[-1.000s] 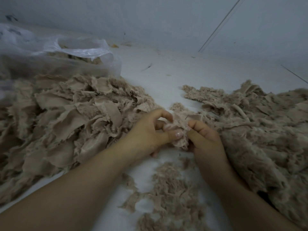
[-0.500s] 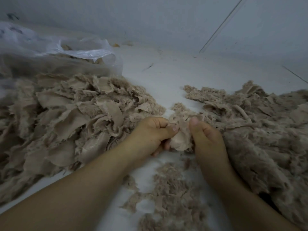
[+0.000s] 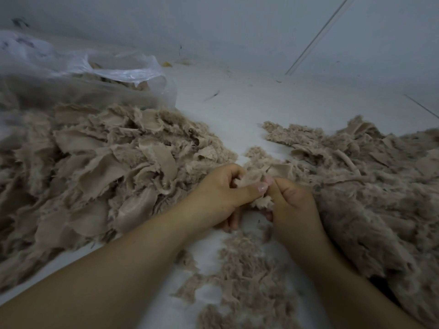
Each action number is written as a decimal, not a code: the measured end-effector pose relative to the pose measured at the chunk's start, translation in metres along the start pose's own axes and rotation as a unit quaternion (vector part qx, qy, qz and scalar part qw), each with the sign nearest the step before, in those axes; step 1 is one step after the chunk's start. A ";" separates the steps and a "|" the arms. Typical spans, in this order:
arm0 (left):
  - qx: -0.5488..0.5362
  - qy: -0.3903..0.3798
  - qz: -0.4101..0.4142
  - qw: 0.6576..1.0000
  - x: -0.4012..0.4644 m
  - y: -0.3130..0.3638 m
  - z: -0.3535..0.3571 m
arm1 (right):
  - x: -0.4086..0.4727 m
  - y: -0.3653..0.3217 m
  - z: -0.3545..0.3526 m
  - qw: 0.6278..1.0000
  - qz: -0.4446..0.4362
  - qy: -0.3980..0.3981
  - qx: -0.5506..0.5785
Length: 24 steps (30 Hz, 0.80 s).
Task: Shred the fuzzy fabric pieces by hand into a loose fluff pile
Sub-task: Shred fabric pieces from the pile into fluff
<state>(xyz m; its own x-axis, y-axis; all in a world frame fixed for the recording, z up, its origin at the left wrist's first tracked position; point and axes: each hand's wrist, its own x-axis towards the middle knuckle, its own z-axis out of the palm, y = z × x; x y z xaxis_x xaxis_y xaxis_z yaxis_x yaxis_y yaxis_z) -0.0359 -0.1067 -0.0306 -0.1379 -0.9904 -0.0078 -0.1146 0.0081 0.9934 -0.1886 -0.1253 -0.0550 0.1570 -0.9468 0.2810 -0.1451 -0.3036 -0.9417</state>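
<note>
both thumbs now closer on fabric scrap [image 3: 259,184]; left hand [image 3: 223,193] and right hand [image 3: 294,203] pinching it, mid-tear.

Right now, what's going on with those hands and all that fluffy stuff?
Left hand and right hand both pinching one fuzzy fabric scrap, pulling it apart. Fluff pile underneath. Scrap heaps either side, nothing blocking.
</note>
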 end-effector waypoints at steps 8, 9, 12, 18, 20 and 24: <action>-0.023 0.089 0.083 0.992 0.001 -0.008 -0.002 | -0.002 0.000 0.002 0.997 -0.050 -0.050 -0.036; -0.035 0.093 0.081 0.992 0.001 -0.008 -0.003 | -0.003 0.000 0.002 0.997 -0.053 -0.050 -0.041; -0.101 0.060 0.062 0.991 0.001 -0.006 -0.004 | -0.002 0.001 0.003 0.996 -0.050 -0.057 -0.041; -0.123 -0.006 0.027 0.992 0.002 -0.003 -0.007 | -0.003 0.000 0.005 0.994 -0.048 -0.093 0.017; -0.142 0.037 0.035 0.989 0.001 -0.004 -0.005 | -0.003 -0.001 0.005 0.994 -0.052 -0.098 0.006; -0.219 0.110 0.030 0.969 0.002 -0.008 0.001 | -0.003 0.000 0.003 0.994 -0.051 -0.092 -0.028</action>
<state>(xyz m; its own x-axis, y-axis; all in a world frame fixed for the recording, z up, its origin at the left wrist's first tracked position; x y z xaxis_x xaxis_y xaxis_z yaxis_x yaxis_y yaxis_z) -0.0361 -0.1091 -0.0387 0.0880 -0.9957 0.0283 0.3218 0.0552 0.9452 -0.1859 -0.1216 -0.0561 0.3481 -0.8771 0.3309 -0.1722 -0.4068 -0.8971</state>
